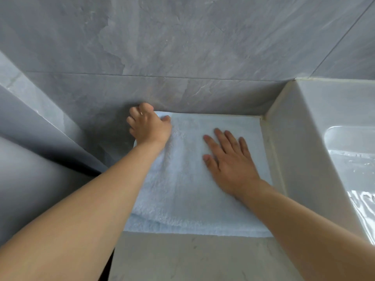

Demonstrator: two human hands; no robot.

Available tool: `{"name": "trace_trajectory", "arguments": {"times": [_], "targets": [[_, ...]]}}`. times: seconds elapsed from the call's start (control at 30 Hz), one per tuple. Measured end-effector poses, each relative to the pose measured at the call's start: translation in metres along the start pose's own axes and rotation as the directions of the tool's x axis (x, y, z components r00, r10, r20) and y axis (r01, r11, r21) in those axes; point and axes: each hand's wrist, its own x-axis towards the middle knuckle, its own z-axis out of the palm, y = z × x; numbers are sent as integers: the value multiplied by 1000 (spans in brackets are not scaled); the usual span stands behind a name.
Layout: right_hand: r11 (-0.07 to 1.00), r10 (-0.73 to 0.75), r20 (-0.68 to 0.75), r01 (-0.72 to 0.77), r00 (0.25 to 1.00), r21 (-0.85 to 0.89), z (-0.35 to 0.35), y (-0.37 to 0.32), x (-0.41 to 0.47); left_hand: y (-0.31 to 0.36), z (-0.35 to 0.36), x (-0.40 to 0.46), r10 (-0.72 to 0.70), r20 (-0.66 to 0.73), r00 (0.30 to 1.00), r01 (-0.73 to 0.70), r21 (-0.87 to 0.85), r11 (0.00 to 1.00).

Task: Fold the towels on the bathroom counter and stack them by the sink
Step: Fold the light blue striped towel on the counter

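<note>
A pale blue towel (pixel 186 191) lies spread flat on the counter between the wall and the sink, with a second layer showing along its near edge. My left hand (pixel 149 125) grips the towel's far left corner against the wall, fingers curled round the edge. My right hand (pixel 229 161) lies flat on the towel's right half, fingers straight and spread, pressing it down. The white sink (pixel 316 138) stands raised directly to the right of the towel.
Grey marble tile walls (pixel 182 47) close off the back and the left side. The counter's front face (pixel 192 258) drops away below the towel's near edge. Water glistens in the sink basin (pixel 357 159) at far right.
</note>
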Motion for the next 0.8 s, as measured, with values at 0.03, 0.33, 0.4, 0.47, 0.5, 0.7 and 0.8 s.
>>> {"name": "trace_trajectory", "arguments": {"times": [0.03, 0.33, 0.4, 0.47, 0.5, 0.7, 0.8], "targets": [[1000, 13, -4, -13, 1000, 3, 4, 3, 1, -5, -10, -6, 22, -3, 1000, -22, 7, 1000], [991, -3, -58, -5, 998, -135, -1, -12, 8, -95, -108, -119, -201, 372, 906, 293, -209, 933], [985, -107, -87, 94, 990, -146, -3, -32, 12, -94, -112, -132, -204, 388, 899, 312, -239, 920], [973, -197, -18, 193, 980, -123, 2, -49, 14, -91, -114, -141, -218, 420, 881, 350, -268, 898], [971, -210, 31, 212, 977, -111, 7, -54, 13, -91, -115, -143, -220, 441, 870, 367, -281, 887], [978, -179, 28, 181, 983, -105, 19, -51, 14, -96, -126, -143, -112, 655, 747, 403, -313, 860], [976, -177, 30, 179, 984, -121, 18, -53, 14, -101, -135, -142, -29, 727, 686, 341, -287, 895]]}}
